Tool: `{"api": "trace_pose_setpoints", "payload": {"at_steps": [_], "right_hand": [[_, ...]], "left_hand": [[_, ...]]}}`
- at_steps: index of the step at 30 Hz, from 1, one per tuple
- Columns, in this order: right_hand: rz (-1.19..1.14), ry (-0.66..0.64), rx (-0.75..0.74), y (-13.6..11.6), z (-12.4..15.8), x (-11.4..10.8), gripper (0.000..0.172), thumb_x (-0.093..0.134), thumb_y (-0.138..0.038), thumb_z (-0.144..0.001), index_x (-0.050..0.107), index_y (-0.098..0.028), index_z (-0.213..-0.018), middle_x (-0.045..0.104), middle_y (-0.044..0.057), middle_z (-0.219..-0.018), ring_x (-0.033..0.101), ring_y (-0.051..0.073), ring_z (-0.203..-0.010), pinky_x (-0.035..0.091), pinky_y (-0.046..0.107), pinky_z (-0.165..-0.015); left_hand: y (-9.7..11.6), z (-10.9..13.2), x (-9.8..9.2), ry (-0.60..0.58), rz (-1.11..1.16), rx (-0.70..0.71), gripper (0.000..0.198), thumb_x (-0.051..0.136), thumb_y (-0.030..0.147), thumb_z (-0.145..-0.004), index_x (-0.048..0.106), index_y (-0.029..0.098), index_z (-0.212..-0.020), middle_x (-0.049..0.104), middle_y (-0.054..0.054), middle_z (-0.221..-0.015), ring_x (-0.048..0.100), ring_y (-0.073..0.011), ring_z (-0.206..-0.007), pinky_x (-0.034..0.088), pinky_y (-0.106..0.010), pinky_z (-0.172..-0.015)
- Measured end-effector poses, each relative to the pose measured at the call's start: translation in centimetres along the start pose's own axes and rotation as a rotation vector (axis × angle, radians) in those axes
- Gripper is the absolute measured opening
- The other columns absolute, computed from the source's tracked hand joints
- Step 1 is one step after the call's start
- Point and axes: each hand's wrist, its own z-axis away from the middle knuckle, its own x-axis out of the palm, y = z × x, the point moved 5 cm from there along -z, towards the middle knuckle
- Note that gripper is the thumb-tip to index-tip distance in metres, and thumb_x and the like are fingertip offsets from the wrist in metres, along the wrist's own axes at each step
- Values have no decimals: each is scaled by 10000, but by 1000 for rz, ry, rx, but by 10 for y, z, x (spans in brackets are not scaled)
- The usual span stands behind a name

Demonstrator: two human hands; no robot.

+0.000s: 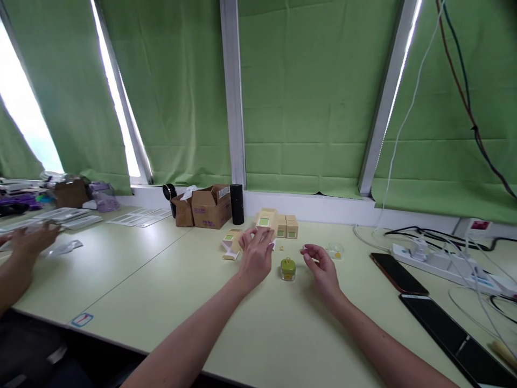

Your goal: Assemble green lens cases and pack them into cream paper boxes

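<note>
My left hand (257,253) is over the table with its fingers stretched out, in front of a kraft-coloured box (267,215) with a green label. It partly hides that box, and I cannot tell if the fingertips touch it. An open small box (231,242) with white flaps lies just left of this hand. My right hand (323,268) is closed in a pinch, with a tiny pale bit at its fingertips that is too small to name. Between my hands stands a small clear jar (288,271) with a green knobbed lid. A tiny yellowish piece (281,248) lies behind it.
Two small boxes (287,227) stand at the back beside a clear container (335,250). Brown cartons (210,206) and a black cylinder (237,204) are further left. Phones (398,272) and a power strip (444,267) with cables lie right. Another person's hand (34,237) is far left.
</note>
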Motion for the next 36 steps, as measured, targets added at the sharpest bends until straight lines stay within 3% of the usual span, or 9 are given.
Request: {"api": "trace_pose_setpoints", "payload": {"at_steps": [8, 14, 18, 22, 26, 31, 36], "right_hand": [[-8, 5, 58, -8, -3, 3, 590, 796, -615, -746, 677, -224, -1172, 781, 113, -1085, 685, 323, -1101, 497, 438, -903], [-161, -19, 131, -17, -2, 10, 573, 830, -625, -702, 701, -230, -1097, 802, 94, -999, 720, 326, -1057, 516, 482, -990], [-200, -21, 130, -23, 2, 10, 546, 853, -583, -693, 696, -229, -1079, 805, 86, -943, 743, 313, -966, 536, 471, -948], [-253, -39, 67, -29, 4, 8, 500, 835, -567, -725, 704, -239, -1080, 797, 86, -1022, 734, 307, -992, 537, 452, -941], [-278, -27, 35, -30, 4, 5, 499, 829, -530, -750, 679, -243, -1130, 780, 92, -1107, 702, 311, -1078, 512, 447, -982], [-218, -26, -16, -25, 3, 2, 510, 800, -525, -780, 627, -240, -1166, 751, 99, -1148, 677, 299, -1072, 516, 410, -915], [20, -28, -165, -27, 8, 0, 403, 731, -482, -857, 598, -231, -1143, 703, 71, -1050, 621, 244, -927, 511, 383, -827]], "left_hand": [[35, 19, 10, -130, 61, 278, 528, 435, 178, -998, 488, 310, -1506, 616, -92, -1411, 458, -332, -1218, 279, -493, -1062], [49, 27, 16, -229, 52, 441, 587, 364, 124, -1013, 387, 321, -1566, 616, -59, -1451, 462, -314, -1205, 245, -475, -1042], [57, 28, 15, -308, 73, 471, 553, 370, 162, -1024, 407, 323, -1552, 585, -55, -1489, 469, -306, -1234, 215, -484, -1087], [58, 29, 13, -358, 61, 440, 481, 431, 225, -1005, 520, 324, -1467, 594, -61, -1477, 465, -325, -1243, 227, -516, -1087], [54, 28, 6, -243, 74, 407, 356, 489, 223, -967, 662, 303, -1267, 679, -64, -1344, 465, -330, -1206, 269, -526, -1056], [44, 24, -2, -6, 122, 325, 228, 566, 210, -913, 674, 250, -1110, 716, -95, -1171, 497, -316, -1152, 329, -503, -1016], [39, 20, -5, 151, 200, 276, 351, 610, 226, -915, 538, 194, -1257, 662, -133, -1220, 515, -305, -1162, 358, -504, -1026]]}}
